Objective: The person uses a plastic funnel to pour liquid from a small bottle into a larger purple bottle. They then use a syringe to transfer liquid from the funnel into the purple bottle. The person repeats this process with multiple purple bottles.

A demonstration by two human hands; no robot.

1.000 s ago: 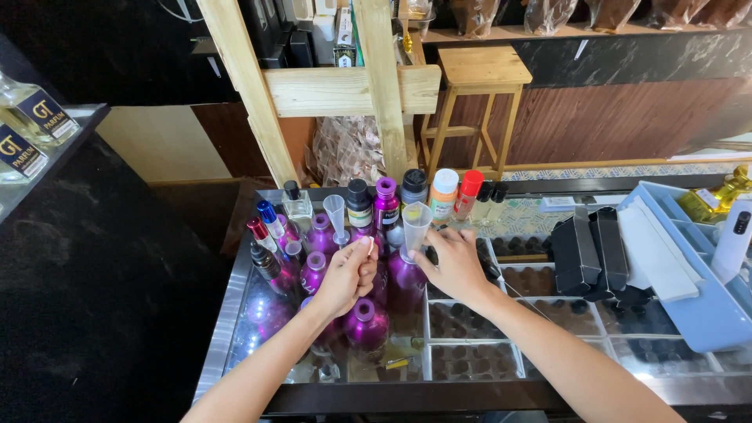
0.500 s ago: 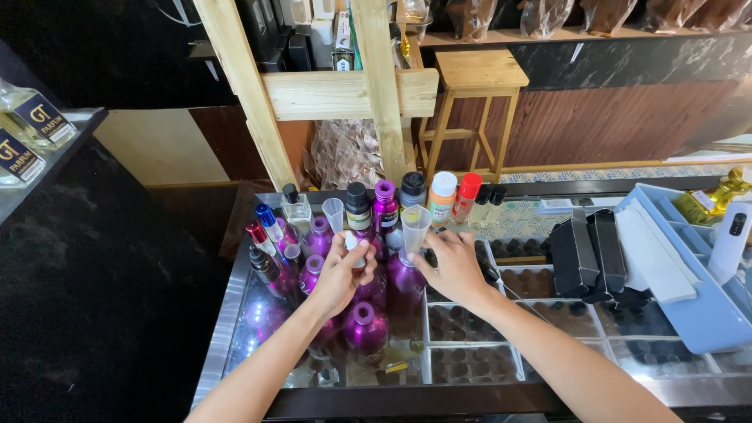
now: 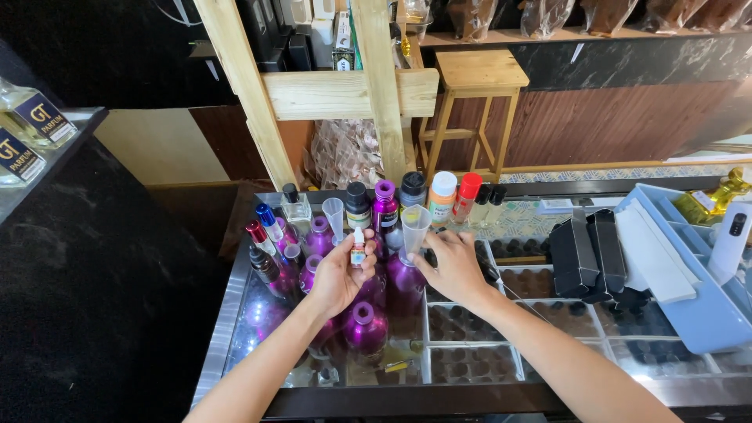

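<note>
Glass-topped, metal-edged desk [image 3: 235, 313], with rows of small dark vials showing in white-walled compartments beneath the glass. Crowded at centre with shiny purple metal bottles [image 3: 364, 329], coloured-cap bottles along the far edge, two clear plastic funnels. Left hand [image 3: 338, 274] raised over the purple bottles, grip closed around a small white dropper bottle with an orange band [image 3: 358, 252], held upright. Right hand [image 3: 453, 266] just right of it, fingers curled at the base of the nearer clear plastic funnel [image 3: 413, 229]; cannot tell whether that grip is closed. Black folded boxes [image 3: 587, 254] and a pale blue plastic tray [image 3: 705, 321] on the right. Beyond the desk, a raw wooden frame [image 3: 345, 90], a light wooden stool [image 3: 474, 86], dark marbled wall with a shelf. On the left, a black stone ledge [image 3: 86, 258] with boxy clear glass bottles [image 3: 31, 117].
</note>
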